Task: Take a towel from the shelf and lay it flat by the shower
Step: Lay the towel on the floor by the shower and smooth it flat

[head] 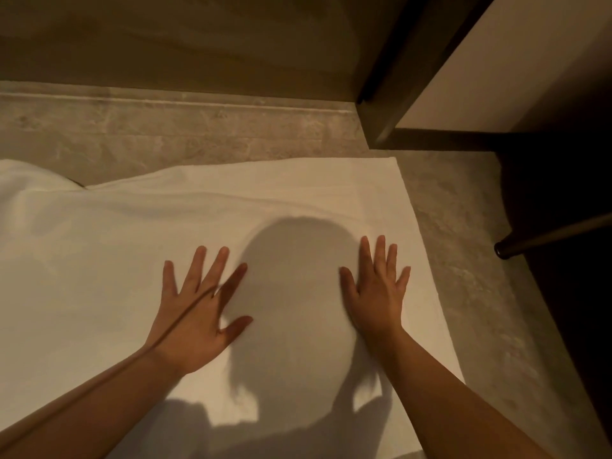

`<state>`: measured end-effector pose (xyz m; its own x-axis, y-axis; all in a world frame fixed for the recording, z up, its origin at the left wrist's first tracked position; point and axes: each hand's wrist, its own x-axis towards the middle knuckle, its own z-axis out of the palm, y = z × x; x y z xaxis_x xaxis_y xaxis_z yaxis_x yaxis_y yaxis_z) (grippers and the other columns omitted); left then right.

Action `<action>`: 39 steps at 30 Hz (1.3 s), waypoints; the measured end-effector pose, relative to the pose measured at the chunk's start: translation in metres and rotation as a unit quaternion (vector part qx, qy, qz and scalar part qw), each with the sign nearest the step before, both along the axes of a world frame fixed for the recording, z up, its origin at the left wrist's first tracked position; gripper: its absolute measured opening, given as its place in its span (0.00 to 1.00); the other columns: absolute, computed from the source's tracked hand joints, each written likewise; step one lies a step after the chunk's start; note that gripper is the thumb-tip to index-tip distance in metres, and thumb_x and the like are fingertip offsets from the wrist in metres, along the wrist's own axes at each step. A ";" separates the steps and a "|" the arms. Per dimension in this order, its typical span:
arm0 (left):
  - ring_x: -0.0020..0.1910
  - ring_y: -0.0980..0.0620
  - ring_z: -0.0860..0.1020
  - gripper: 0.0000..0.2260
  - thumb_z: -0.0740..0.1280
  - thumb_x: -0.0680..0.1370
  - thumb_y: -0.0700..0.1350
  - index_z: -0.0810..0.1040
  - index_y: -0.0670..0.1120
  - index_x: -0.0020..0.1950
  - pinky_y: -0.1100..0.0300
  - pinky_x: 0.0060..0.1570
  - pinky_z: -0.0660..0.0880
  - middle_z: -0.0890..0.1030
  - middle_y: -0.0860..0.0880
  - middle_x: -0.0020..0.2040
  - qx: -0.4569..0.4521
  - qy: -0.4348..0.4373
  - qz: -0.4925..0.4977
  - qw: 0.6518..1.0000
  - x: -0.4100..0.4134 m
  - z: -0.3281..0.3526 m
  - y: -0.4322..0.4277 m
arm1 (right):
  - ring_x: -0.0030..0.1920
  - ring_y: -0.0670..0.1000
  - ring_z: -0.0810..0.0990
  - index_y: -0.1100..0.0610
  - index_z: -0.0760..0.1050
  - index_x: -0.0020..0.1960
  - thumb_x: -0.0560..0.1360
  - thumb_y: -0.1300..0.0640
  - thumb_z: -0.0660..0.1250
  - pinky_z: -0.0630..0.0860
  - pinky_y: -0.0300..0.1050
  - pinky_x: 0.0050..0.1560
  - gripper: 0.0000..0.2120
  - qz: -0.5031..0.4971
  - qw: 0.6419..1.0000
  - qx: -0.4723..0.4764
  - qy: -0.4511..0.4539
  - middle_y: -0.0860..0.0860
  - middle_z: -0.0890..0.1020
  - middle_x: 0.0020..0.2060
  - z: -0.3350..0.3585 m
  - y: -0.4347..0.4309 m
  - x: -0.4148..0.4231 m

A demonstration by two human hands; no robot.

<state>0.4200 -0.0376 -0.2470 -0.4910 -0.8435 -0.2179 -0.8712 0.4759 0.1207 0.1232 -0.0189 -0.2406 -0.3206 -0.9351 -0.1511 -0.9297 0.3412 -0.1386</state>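
A white towel (pixel 99 260) lies spread on the stone floor, filling the lower left and middle of the view. Its far edge has a raised fold at the left. My left hand (pixel 198 309) presses palm down on the towel, fingers spread. A little to the right, my right hand (pixel 377 293) also rests flat on it, near the towel's right edge. Neither hand grips anything. The shadow of my head falls on the cloth between them.
A grey stone floor (pixel 463 243) runs along the towel's far and right sides. Beyond it a low stone step (pixel 165 104) crosses the view. A dark-framed panel (pixel 397 94) stands at upper right, with a dark rod end (pixel 503 251) below it.
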 end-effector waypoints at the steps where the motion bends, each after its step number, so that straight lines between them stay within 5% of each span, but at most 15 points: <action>1: 0.76 0.38 0.51 0.34 0.48 0.76 0.69 0.57 0.52 0.77 0.31 0.67 0.51 0.55 0.45 0.78 0.001 0.002 -0.002 1.000 -0.001 0.000 -0.001 | 0.76 0.54 0.35 0.45 0.41 0.78 0.78 0.35 0.43 0.34 0.60 0.72 0.32 0.001 1.000 0.000 0.002 0.50 0.42 0.78 0.000 0.000 -0.001; 7: 0.77 0.43 0.43 0.35 0.42 0.75 0.70 0.49 0.53 0.78 0.36 0.71 0.42 0.47 0.48 0.79 0.008 0.030 0.006 0.999 -0.001 0.006 -0.001 | 0.76 0.54 0.34 0.47 0.40 0.78 0.79 0.36 0.43 0.37 0.62 0.73 0.32 -0.014 1.000 0.015 -0.002 0.52 0.40 0.78 0.006 0.001 0.001; 10: 0.76 0.41 0.51 0.35 0.43 0.77 0.67 0.55 0.48 0.77 0.35 0.70 0.51 0.53 0.44 0.78 -0.025 0.029 0.005 0.999 0.015 0.017 -0.012 | 0.76 0.54 0.34 0.50 0.41 0.78 0.79 0.37 0.46 0.38 0.61 0.74 0.33 -0.007 0.999 -0.031 -0.039 0.53 0.40 0.78 0.014 -0.002 0.026; 12: 0.75 0.39 0.55 0.34 0.44 0.77 0.65 0.57 0.46 0.77 0.34 0.69 0.53 0.56 0.42 0.77 -0.049 0.008 0.018 0.999 0.041 0.026 -0.024 | 0.76 0.52 0.34 0.49 0.40 0.78 0.79 0.37 0.47 0.35 0.56 0.74 0.34 0.063 0.994 -0.053 -0.068 0.51 0.38 0.77 0.016 -0.007 0.060; 15: 0.77 0.42 0.45 0.34 0.39 0.77 0.65 0.48 0.48 0.78 0.37 0.71 0.44 0.48 0.44 0.79 -0.063 -0.029 0.052 0.996 0.096 0.030 -0.035 | 0.75 0.52 0.32 0.47 0.35 0.77 0.79 0.36 0.46 0.34 0.53 0.74 0.34 0.175 0.981 -0.030 -0.074 0.51 0.35 0.77 0.014 -0.017 0.124; 23: 0.77 0.46 0.40 0.32 0.38 0.77 0.63 0.42 0.50 0.78 0.40 0.71 0.42 0.41 0.48 0.78 -0.062 -0.033 0.152 0.986 0.191 0.045 -0.058 | 0.76 0.61 0.40 0.49 0.41 0.78 0.79 0.40 0.51 0.44 0.60 0.74 0.33 0.338 0.937 0.089 -0.010 0.57 0.42 0.78 0.022 -0.051 0.250; 29: 0.77 0.48 0.47 0.27 0.47 0.81 0.58 0.45 0.51 0.78 0.45 0.72 0.49 0.46 0.50 0.79 -0.026 0.051 0.167 0.984 0.235 0.049 -0.090 | 0.75 0.63 0.35 0.49 0.36 0.77 0.80 0.44 0.49 0.44 0.64 0.73 0.32 0.297 0.940 0.164 0.027 0.58 0.35 0.76 0.033 -0.046 0.279; 34: 0.75 0.46 0.58 0.22 0.50 0.83 0.50 0.59 0.47 0.77 0.52 0.72 0.56 0.60 0.47 0.77 0.020 0.173 0.219 0.960 0.248 0.053 -0.126 | 0.75 0.59 0.33 0.46 0.41 0.78 0.78 0.49 0.53 0.41 0.64 0.73 0.33 0.222 0.964 0.143 -0.024 0.55 0.37 0.77 0.032 -0.042 0.298; 39: 0.76 0.52 0.54 0.21 0.50 0.83 0.54 0.67 0.49 0.73 0.55 0.70 0.56 0.60 0.51 0.77 0.085 0.162 0.201 0.962 0.261 0.045 -0.125 | 0.76 0.57 0.34 0.44 0.42 0.78 0.78 0.52 0.52 0.37 0.60 0.73 0.32 0.186 0.977 0.096 -0.047 0.54 0.39 0.77 0.024 -0.029 0.305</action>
<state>0.6809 -0.1629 -0.2023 -0.1986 -0.9453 -0.2587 -0.8839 0.0588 0.4639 0.4287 -0.0483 -0.2163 0.0594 -0.9359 -0.3471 -0.9804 0.0108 -0.1968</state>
